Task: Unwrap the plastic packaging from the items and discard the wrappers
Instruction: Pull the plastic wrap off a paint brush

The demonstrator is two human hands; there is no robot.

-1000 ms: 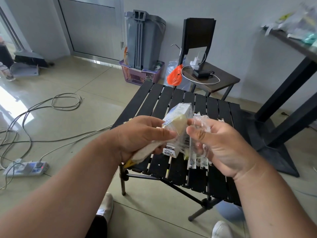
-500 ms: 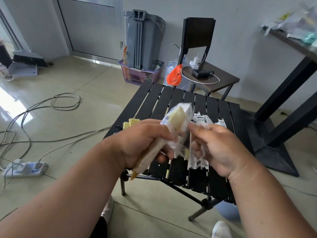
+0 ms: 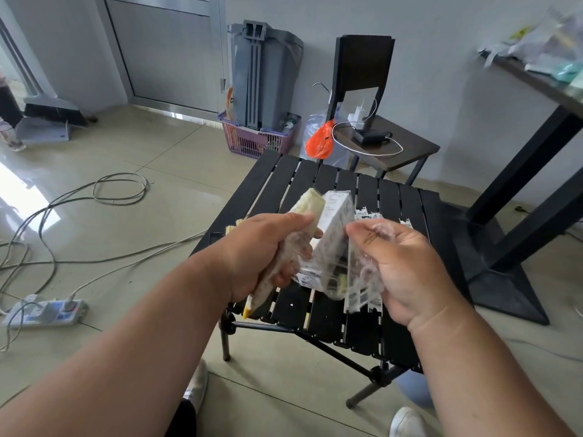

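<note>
While the left hand grips a pale sponge-like strip with its fingers curled round it, the right hand pinches a bunch of clear plastic wrapper that clings to the white carton — all of it held in the air just above the black slatted table. The step in hand looks like drawing the film off the bundle. To do it well, the left hand should hold the goods firmly near their lower end while the right pulls the loose film away along the carton's length, not across it, so the plastic slides off whole instead of tearing into scraps. Gathering the slack into the palm would give one piece to discard. A likely place for it is the grey bin by the wall, though that is a judgement only.

As for writing, the carton shows grey print on its side and a small label at its base, and the packets on the table carry dark printed patches — none of it is legible, and no brand can be made out.
</note>
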